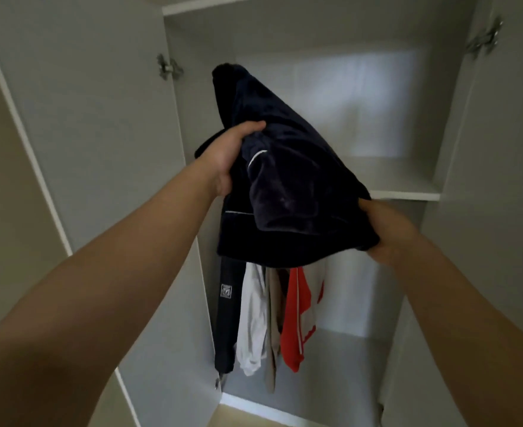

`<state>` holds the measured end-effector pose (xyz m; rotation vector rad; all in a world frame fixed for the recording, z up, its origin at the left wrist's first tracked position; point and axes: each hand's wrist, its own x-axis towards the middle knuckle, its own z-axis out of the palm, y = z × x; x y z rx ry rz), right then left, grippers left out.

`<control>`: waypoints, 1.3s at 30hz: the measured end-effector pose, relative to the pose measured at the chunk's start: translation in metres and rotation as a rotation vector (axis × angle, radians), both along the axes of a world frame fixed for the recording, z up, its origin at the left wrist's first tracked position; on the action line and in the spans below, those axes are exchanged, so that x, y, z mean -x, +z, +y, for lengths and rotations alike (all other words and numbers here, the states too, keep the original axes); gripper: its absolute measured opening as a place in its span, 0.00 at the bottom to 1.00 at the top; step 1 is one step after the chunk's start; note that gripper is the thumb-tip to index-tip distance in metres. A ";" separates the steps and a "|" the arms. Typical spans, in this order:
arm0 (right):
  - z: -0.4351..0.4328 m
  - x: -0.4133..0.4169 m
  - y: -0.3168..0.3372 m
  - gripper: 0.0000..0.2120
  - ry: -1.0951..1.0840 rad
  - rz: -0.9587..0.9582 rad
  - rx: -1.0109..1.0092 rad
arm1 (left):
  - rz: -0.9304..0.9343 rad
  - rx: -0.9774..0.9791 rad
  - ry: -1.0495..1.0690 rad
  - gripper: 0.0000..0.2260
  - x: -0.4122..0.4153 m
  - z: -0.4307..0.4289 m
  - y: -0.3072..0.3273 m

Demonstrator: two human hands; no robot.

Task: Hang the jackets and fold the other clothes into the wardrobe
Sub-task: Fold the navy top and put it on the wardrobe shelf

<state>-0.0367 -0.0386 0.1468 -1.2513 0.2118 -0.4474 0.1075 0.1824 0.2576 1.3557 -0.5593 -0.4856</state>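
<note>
A folded dark navy velvety garment (pixel 287 180) with thin white piping is held up in front of the open wardrobe, at the height of its shelf (pixel 404 192). My left hand (pixel 232 152) grips the garment's left edge, thumb on top. At the lower right corner, my right hand (pixel 386 229) grips it from below. Under the shelf hang jackets: a dark one (pixel 224 315), a white one (pixel 254 315), a beige one (pixel 273 328) and a red-and-white one (pixel 297 315). The tops of the jackets and their hangers are hidden behind the held garment.
Both wardrobe doors stand open, the left door (pixel 94 149) and the right door (pixel 500 180), with metal hinges (pixel 167 67) on the sides. The wardrobe floor (pixel 340 365) lies below the jackets. A second shelf edge (pixel 211 7) runs across the top.
</note>
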 end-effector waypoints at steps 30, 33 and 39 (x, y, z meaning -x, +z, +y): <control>-0.211 -0.434 0.120 0.46 0.186 -0.078 -0.434 | 0.381 0.340 0.264 0.22 -0.446 -0.304 0.086; -0.223 -0.464 0.138 0.42 0.115 0.013 -0.364 | 0.327 0.297 0.263 0.29 -0.478 -0.324 0.072; -0.245 -0.517 0.149 0.13 -0.097 0.206 -0.140 | 0.175 0.238 0.245 0.35 -0.521 -0.337 0.051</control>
